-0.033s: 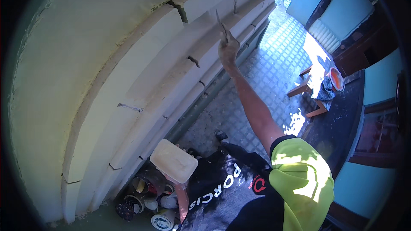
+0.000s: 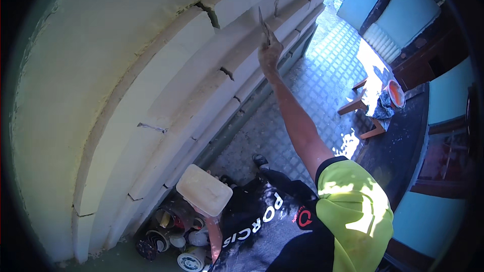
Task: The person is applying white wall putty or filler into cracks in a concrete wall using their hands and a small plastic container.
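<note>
Raised along the stepped white wall moulding, which has several dark cracks, my right hand grips a thin putty knife, its blade pointing up near the moulding. Whether the blade touches the surface I cannot tell. Low in the view, my left hand holds a rectangular white plastic tray from underneath, its fingers mostly hidden by it.
Several buckets and containers crowd the wall's foot below the tray. On the tiled floor at right stands a wooden stool with dark cloth and an orange-stained bucket. Turquoise walls line the right side.
My right hand and the putty knife have shifted slightly, with the blade tip a little higher and farther right. The tray is almost where it was.
</note>
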A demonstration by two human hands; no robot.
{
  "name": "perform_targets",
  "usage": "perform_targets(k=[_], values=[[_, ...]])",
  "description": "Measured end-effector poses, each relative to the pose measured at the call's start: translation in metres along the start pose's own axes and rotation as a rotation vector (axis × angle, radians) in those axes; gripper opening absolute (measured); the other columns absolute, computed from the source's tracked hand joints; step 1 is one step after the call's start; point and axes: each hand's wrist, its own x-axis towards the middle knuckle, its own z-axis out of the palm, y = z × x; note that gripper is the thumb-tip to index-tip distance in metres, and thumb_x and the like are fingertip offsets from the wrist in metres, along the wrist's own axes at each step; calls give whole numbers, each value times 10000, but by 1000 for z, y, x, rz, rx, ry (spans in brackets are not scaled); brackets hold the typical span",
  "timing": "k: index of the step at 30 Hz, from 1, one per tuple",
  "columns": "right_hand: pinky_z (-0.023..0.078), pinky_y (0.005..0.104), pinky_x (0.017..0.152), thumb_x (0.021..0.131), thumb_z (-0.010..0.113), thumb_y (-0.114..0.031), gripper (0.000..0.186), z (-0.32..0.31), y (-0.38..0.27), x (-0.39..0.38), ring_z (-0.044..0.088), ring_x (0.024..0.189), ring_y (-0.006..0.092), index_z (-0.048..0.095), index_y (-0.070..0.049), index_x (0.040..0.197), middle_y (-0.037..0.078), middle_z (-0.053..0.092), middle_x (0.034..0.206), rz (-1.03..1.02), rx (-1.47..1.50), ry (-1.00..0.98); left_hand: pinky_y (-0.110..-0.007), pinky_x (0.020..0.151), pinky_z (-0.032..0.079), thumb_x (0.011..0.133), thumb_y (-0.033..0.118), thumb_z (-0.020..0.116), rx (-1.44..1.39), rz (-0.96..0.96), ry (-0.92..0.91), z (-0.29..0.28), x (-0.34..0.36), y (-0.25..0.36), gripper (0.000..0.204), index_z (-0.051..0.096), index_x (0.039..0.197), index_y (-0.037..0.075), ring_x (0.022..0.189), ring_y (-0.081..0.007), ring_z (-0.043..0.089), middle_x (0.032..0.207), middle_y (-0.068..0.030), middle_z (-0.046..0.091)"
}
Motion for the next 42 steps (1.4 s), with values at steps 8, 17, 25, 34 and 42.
perform_targets(k=[8,17,25,34,42], values=[[535,316,746,847,525,36,443,25,-53,-112,712,856,196,648,-46,1265,221,703,997,-408,201,-304,-682,958,423,879,781,363,82,54,52,0,3,-16,885,219,1557,230,1240,-424,516,1548,-177,326],[518,284,768,916,541,-17,381,15,2,30,690,864,172,631,-43,1285,201,707,1022,-52,-83,93,-562,1001,463,881,785,334,78,112,43,24,8,-29,934,227,1547,139,1216,-424,537,1472,-227,415],[533,370,883,887,496,2,414,-4,-25,-63,690,1030,284,622,-31,1280,201,698,1095,-374,140,-339,-588,1048,396,885,780,336,10,143,46,27,-2,-39,891,233,1554,200,1295,-417,464,1524,-220,347],[541,376,837,990,536,-162,331,8,42,106,697,895,281,628,32,1242,223,702,1086,-167,-54,173,-578,995,460,863,803,352,10,158,126,39,-15,-45,958,239,1543,137,1204,-424,542,1465,-224,421],[513,269,879,968,579,-54,245,-16,-24,-86,651,979,122,651,35,1184,107,716,1054,-72,300,-427,-659,978,442,851,809,346,-78,93,167,42,-22,-43,962,224,1553,163,1263,-434,504,1518,-217,358]])
